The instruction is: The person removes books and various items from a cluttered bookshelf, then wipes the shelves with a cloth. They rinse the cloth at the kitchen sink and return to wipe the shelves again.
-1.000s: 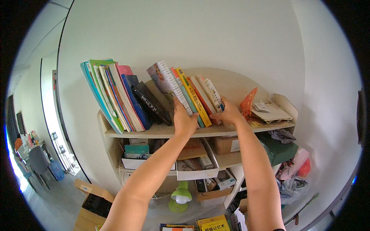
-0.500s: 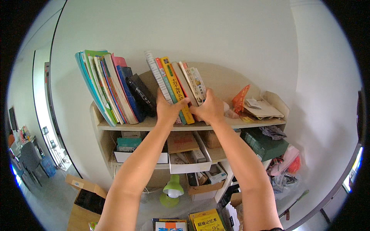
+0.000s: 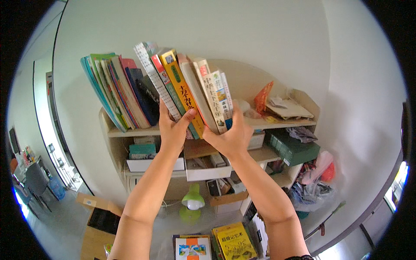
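Note:
Squeezed between my two hands is an upright row of several books [image 3: 185, 93], a thick yellow-spined one in the middle and pale-spined ones at both sides. My left hand [image 3: 172, 130] presses the row's left side, thumb across the lower spines. On the right side, my right hand [image 3: 230, 136] is closed round the lower corners, its thumb also over the spines. The row leans left and is held out in front of the wooden shelf [image 3: 286, 125]. Left of it, a black book [image 3: 148, 93] leans against other standing books and folders [image 3: 117, 93], partly hidden by the row.
Papers [image 3: 290, 107] and an orange pointed object [image 3: 262, 97] lie at the shelf's right. Below are a white box [image 3: 208, 174], a dark green box [image 3: 294, 147] and a green lamp [image 3: 193, 199]. A yellow book [image 3: 235, 242] lies nearest, by an open carton [image 3: 97, 208] at left.
Both hands have lifted the row of books and drawn it off the shelf toward me, so it looks larger. The row tilts further left.

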